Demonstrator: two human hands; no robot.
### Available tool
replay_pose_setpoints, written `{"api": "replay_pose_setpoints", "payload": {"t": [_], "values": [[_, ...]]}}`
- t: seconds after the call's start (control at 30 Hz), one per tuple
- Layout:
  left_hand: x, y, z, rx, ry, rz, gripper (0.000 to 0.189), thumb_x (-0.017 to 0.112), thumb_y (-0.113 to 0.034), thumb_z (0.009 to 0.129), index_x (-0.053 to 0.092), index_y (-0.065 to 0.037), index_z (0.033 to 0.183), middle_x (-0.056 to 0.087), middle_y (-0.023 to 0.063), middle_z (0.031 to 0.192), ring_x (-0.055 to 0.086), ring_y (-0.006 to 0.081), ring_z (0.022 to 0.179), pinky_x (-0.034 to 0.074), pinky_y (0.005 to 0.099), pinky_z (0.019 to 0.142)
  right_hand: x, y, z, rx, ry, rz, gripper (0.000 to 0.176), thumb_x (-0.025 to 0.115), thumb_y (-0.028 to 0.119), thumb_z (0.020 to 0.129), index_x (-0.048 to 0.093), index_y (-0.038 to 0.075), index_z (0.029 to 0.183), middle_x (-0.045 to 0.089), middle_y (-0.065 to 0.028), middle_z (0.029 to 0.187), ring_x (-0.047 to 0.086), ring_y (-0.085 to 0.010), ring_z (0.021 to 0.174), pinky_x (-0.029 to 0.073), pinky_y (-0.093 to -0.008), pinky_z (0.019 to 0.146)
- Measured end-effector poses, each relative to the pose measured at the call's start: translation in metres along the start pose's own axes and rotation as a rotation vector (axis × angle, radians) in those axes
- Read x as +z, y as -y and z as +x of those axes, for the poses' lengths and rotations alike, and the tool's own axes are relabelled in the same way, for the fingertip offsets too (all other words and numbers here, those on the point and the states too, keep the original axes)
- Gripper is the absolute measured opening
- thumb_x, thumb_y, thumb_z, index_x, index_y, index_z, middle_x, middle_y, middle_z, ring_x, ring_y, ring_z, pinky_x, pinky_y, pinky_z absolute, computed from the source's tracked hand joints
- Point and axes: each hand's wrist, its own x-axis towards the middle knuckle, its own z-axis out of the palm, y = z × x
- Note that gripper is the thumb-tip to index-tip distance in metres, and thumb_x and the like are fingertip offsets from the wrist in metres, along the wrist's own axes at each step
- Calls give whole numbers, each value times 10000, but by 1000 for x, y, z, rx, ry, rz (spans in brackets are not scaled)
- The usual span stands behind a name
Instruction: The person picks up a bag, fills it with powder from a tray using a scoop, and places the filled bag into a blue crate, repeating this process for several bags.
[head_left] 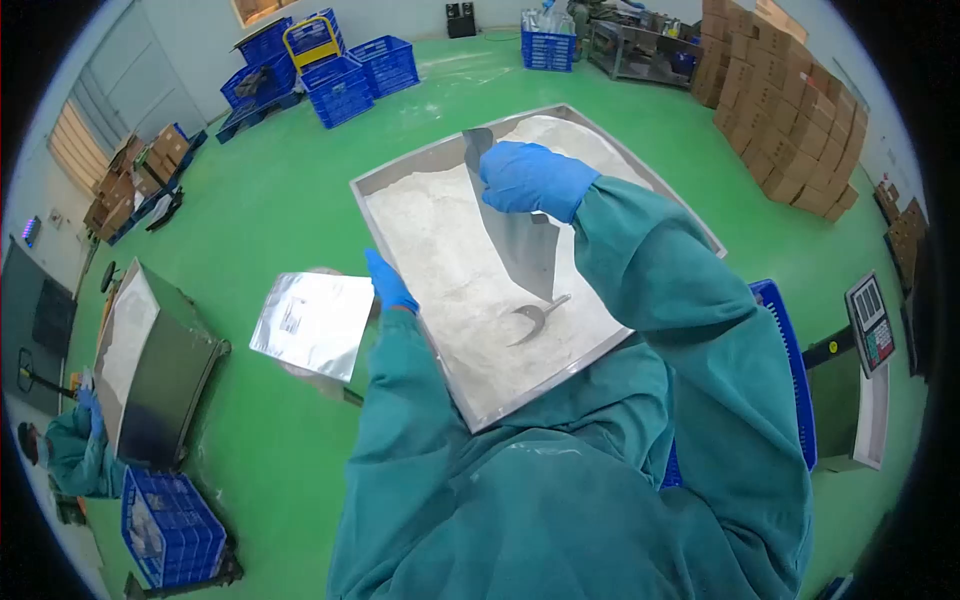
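My right hand (535, 180), in a blue glove, is closed on the upper part of a grey metallic sheet (522, 250). The sheet stands tilted in white powder (430, 220), its lower corner close to a metal scoop (540, 318). Powder fills much of a shallow metal tray (455, 400) in front of my body and is heaped at the far end. Beside the tray's left rim is my left hand (392, 284), also gloved, with fingers stretched out and nothing visible in them. Just left of it lies a silver foil bag (315, 318).
A digital scale display (870, 322) stands at right, near a blue crate (790, 370). At far left, a person (75, 450) works by a metal bin (165, 370) of white powder. Blue crates (340, 90) and stacked cartons (790, 120) stand farther back.
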Motion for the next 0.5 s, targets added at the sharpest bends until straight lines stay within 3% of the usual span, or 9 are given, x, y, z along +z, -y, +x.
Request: {"api": "replay_pose_setpoints", "payload": {"t": [0.07, 0.1, 0.13, 0.17, 0.23, 0.3, 0.33, 0.47, 0.5], "values": [[71, -1, -50, -141, -46, -49, 614, 352, -488, 927, 358, -34, 1340, 404, 73, 1343, 421, 206, 1187, 322, 309, 1012, -17, -3, -10, -12, -39, -54, 355, 558, 310, 758, 628, -2, 912, 615, -212, 875, 599, -368, 745, 472, -439, 671], [127, -8, -76, -94, -127, 3, 551, 296, -357, 975, 287, 42, 1355, 387, 116, 1357, 334, 205, 1261, 246, 292, 1058, -26, -5, -19, -38, -78, -94, 362, 559, 320, 759, 629, 0, 914, 613, -215, 892, 597, -369, 768, 473, -436, 687], [159, 10, -82, -57, 9, 160, 559, 303, -356, 972, 262, 40, 1365, 353, 110, 1383, 309, 211, 1279, 218, 284, 1069, -34, -9, -27, -17, -73, -102, 362, 559, 320, 759, 629, 0, 914, 613, -215, 892, 597, -369, 768, 473, -436, 687], [183, 70, -80, 137, 234, 766, 553, 291, -342, 976, 233, 35, 1376, 282, 108, 1426, 254, 208, 1312, 162, 282, 1090, -43, -17, -37, 92, -106, -30, 377, 563, 338, 759, 626, 3, 921, 611, -213, 912, 596, -360, 791, 472, -429, 707], [248, -20, -127, -387, 209, 163, 648, 363, -474, 934, 271, -16, 1382, 300, 76, 1413, 295, 170, 1271, 196, 281, 1068, -65, -40, -72, 256, -195, 34, 414, 576, 377, 758, 617, 11, 946, 605, -206, 941, 592, -346, 836, 468, -416, 746], [229, 46, -106, -144, 415, -65, 612, 322, -432, 957, 225, -14, 1394, 249, 80, 1445, 242, 173, 1321, 146, 288, 1095, -92, -66, -123, 383, -235, -26, 451, 597, 409, 757, 601, 19, 982, 603, -194, 940, 597, -334, 837, 472, -401, 754], [243, -3, -138, -164, 309, 6, 539, 289, -318, 977, 181, 0, 1398, 214, 78, 1461, 184, 183, 1348, 107, 303, 1111, -107, -75, -153, 466, -221, -78, 467, 608, 419, 758, 593, 22, 1003, 604, -187, 929, 605, -327, 816, 479, -392, 742], [227, -25, -145, -355, 511, 0, 669, 270, -515, 935, 3, -168, 1441, 202, 41, 1479, 112, 249, 1371, 103, 425, 1087, -143, -70, -256, 828, -278, 118, 388, 592, 358, 792, 611, -23, 863, 596, -136, 741, 604, -235, 581, 494, -335, 570], [232, -36, -154, -425, 573, -1, 710, 264, -566, 914, -24, -181, 1438, 164, 78, 1485, 281, 307, 1313, 324, 410, 1000, -158, -53, -271, 878, -182, 179, 368, 560, 306, 810, 614, -58, 785, 572, -116, 593, 591, -194, 506, 487, -306, 467]]}}
